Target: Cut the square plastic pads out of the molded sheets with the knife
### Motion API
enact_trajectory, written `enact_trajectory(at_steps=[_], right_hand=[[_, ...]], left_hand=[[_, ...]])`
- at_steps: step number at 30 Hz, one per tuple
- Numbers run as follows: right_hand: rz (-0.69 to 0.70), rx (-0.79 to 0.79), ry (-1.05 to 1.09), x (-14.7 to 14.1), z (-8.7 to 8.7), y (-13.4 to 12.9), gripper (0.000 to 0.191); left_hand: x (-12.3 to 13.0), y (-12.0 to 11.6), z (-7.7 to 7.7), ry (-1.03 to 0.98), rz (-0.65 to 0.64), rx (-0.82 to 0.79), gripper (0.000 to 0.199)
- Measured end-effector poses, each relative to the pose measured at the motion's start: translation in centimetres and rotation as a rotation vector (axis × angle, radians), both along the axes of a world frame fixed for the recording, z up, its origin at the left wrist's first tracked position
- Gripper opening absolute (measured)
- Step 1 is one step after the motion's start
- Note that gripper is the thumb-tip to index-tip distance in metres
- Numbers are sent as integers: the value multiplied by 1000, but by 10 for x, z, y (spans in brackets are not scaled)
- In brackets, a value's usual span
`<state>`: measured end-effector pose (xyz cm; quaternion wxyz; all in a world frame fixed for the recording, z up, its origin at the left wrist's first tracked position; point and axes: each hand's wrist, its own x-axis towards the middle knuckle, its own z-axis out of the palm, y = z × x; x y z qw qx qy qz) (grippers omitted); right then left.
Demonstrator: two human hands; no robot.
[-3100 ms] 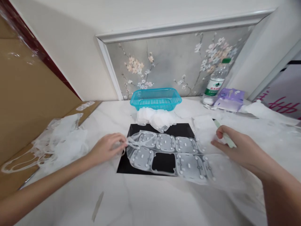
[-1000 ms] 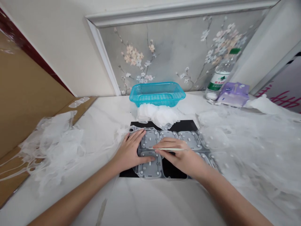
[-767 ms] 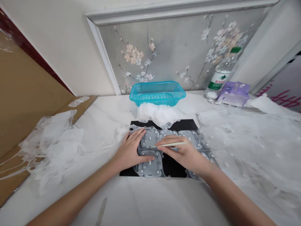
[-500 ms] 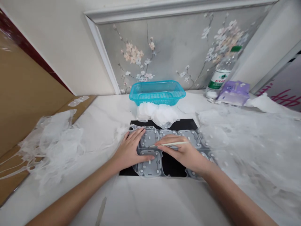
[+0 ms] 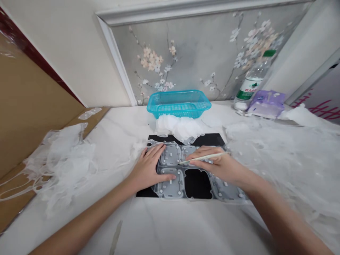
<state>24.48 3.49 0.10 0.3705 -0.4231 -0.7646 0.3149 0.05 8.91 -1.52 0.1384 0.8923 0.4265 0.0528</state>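
Slim tool point(image 5: 204, 157), long axis crosswise, in pinched grip of right hand point(image 5: 224, 167), tip toward splayed left hand point(image 5: 146, 168)

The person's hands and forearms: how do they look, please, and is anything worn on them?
The left hand and right hand wear no gloves; left forearm and right forearm are bare, without sleeves. No ring, watch or bracelet is visible.

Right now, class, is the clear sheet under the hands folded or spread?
Spread; the clear sheet lies across the black mat, its panels side by side.
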Motion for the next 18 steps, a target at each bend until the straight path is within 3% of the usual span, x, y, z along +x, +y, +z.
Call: enact_trajectory(at_steps=[6,11,13,15,18], right_hand=[[-56,-90,125,-9,-5,0,18],[-268,-233,322,-20,-19,5,22],[-399,-255,487,-18,-22,9,26],[-561,-233,661,-13,-23,13,30],[-819,-173,810,-4,-25,17,29]], left_hand=[[1,-1,1,14,21,-16,101],[-2,1,3,-141,25,-32,92],[-2,13,8,-322,125,-81,75],[3,34,16,-492,321,-119,63],[23,76,28,-502,510,-68,75]])
